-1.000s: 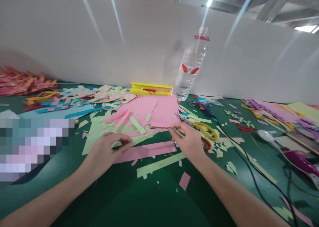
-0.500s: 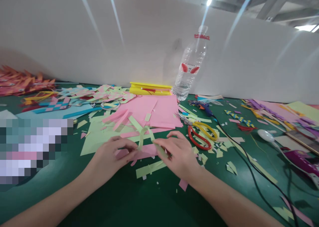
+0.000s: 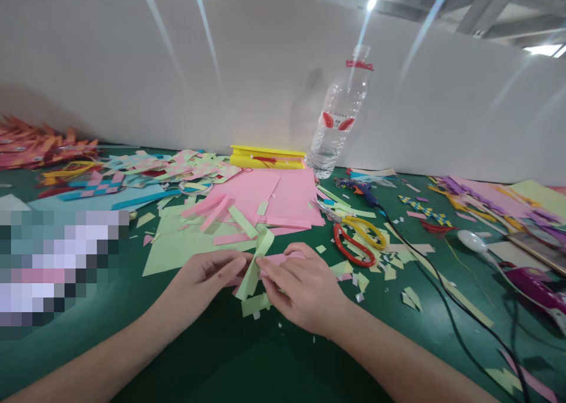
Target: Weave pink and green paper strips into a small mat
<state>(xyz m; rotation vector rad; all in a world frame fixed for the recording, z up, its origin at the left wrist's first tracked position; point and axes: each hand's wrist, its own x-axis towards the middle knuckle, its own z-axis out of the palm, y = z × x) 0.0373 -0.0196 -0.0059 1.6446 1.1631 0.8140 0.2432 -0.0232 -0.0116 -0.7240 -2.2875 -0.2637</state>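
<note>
A light green paper strip (image 3: 255, 266), bent over into a loop, stands between my two hands. My left hand (image 3: 212, 276) has its thumb and fingers closed on the strip's left side. From the other side my right hand (image 3: 298, 282) pinches the same strip with thumb and forefinger. Beneath the hands lies a pink paper strip (image 3: 287, 260), partly hidden by them. Another green strip (image 3: 256, 305) rests flat on the table just in front. Behind the hands are pink paper sheets (image 3: 292, 196) and a green sheet (image 3: 168, 243) with loose strips on top.
Scissors with red and yellow handles (image 3: 354, 255) lie right of my right hand. A glue gun (image 3: 362, 190) trails a black cord (image 3: 424, 267) across the right side. At the wall stands a clear plastic bottle (image 3: 338, 120) beside a yellow folded piece (image 3: 265, 157). Paper scraps surround these.
My hands have come together from holding the green strip stretched between them. The strip is now folded into a loop, and my right hand has moved left and toward me.
</note>
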